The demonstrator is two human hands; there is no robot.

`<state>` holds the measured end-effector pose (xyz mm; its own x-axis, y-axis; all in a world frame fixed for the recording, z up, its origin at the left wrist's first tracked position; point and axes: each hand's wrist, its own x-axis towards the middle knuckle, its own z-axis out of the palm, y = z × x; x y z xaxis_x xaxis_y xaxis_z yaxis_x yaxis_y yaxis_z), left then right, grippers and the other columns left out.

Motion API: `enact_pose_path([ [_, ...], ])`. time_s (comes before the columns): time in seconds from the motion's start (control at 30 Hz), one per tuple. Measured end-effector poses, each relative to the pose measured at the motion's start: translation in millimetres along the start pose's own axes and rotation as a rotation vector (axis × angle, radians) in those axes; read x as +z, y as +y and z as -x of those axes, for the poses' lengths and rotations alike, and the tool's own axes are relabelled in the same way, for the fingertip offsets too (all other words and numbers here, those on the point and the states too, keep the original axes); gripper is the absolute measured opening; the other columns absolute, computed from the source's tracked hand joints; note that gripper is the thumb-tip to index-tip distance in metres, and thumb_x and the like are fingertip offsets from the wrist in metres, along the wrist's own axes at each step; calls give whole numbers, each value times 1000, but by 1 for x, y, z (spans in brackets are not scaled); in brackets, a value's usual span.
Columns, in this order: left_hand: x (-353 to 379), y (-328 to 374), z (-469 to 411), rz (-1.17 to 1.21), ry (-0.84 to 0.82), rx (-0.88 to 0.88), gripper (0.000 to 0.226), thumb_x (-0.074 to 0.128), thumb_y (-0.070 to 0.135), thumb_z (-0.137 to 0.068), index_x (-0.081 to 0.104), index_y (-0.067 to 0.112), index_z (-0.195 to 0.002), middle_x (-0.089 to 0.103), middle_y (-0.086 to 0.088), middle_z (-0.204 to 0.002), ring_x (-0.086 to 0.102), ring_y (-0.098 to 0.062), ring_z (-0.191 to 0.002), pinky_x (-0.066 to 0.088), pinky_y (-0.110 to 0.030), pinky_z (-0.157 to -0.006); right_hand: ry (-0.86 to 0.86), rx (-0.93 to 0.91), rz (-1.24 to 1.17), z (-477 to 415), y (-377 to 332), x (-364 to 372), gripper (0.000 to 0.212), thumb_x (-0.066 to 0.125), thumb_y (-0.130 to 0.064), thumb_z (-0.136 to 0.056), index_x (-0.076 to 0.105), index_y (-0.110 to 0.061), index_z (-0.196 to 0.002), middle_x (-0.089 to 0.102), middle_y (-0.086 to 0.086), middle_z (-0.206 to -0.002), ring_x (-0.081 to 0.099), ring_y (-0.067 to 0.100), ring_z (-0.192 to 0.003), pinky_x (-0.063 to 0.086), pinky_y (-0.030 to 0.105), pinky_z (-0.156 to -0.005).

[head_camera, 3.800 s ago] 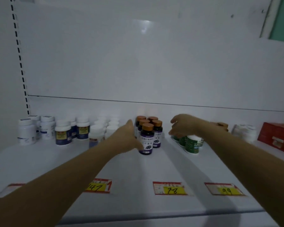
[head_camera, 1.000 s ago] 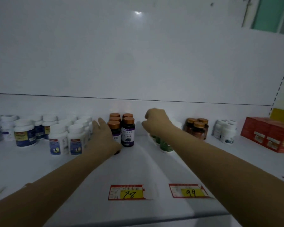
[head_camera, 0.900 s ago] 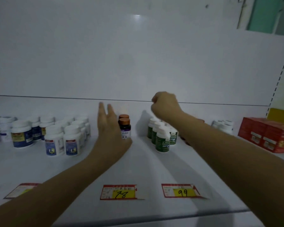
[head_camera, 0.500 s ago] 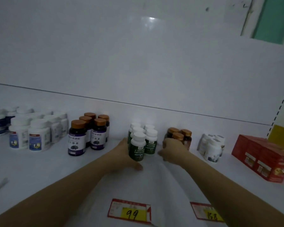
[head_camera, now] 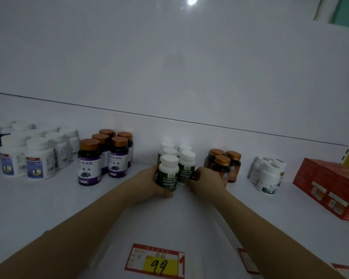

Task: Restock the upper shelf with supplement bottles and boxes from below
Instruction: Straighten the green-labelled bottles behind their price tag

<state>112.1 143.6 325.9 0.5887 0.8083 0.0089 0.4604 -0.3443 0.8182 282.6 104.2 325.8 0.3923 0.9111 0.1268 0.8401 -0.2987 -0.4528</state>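
Nearest, lying flat on the white shelf (head_camera: 48,202) at its front edge: a red-and-yellow price tag (head_camera: 155,261) reading 99, with a second tag (head_camera: 247,260) just right of it, partly covered by the right forearm, and a third (head_camera: 348,270) peeking in at the lower right corner.

Further in, reaching from both sides toward the cluster of green-labelled bottles (head_camera: 174,162) with white caps: left hand (head_camera: 149,183) wrapping around the front bottle (head_camera: 168,174), thumb beneath its base, fingers mostly hidden behind; right hand (head_camera: 207,181) pressing fingertips against the right side of the neighbouring bottle (head_camera: 186,168), curled rather than clenched. Bottles standing upright on the upper shelf, touching one another, in two short rows running back toward the wall.

Flanking the cluster, well left: purple-labelled dark bottles (head_camera: 101,156) with copper caps, and beyond them white bottles with blue labels (head_camera: 28,154) crowding the left edge. Just right of the right hand: amber bottles (head_camera: 225,164) with copper caps, partly blocked by the wrist. Farther right: small white bottles (head_camera: 268,176), then red boxes (head_camera: 330,188) sitting at an angle near the frame edge.

Farthest, rising behind everything: the plain white back panel (head_camera: 169,67), catching a light reflection near the top.
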Motion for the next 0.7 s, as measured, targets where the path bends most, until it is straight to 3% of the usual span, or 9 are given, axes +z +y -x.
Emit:
enact_pose_path([
  [0.1,-1,-3,0,27,9,2,78,79,16,-72,39,22,-139,51,4,-139,51,-8,-111,35,-18,-91,6,1,19,1,-2,0,30,58,-34,-90,60,-8,-105,69,10,-103,64,23,-95,45,27,-70],
  [0.3,-3,-9,-1,50,30,-1,78,81,16,-70,42,21,-137,52,1,-138,52,-15,-120,37,-20,-93,13,-25,68,4,-5,-1,35,58,-36,-90,57,-11,-114,66,7,-112,61,23,-103,47,29,-78],
  [0.5,-4,-12,-4,98,20,-7,75,81,11,-68,45,19,-134,55,1,-134,52,-9,-104,39,-21,-91,3,-39,68,5,-7,-3,37,57,-37,-90,56,-11,-117,66,7,-114,62,22,-104,51,32,-86],
  [0.7,-6,-15,-10,154,-27,-42,75,81,4,-67,47,17,-133,57,-1,-131,55,-18,-115,41,-26,-95,-17,-33,87,4,-7,-2,38,55,-37,-91,54,-12,-119,65,7,-115,61,22,-104,50,30,-85],
])
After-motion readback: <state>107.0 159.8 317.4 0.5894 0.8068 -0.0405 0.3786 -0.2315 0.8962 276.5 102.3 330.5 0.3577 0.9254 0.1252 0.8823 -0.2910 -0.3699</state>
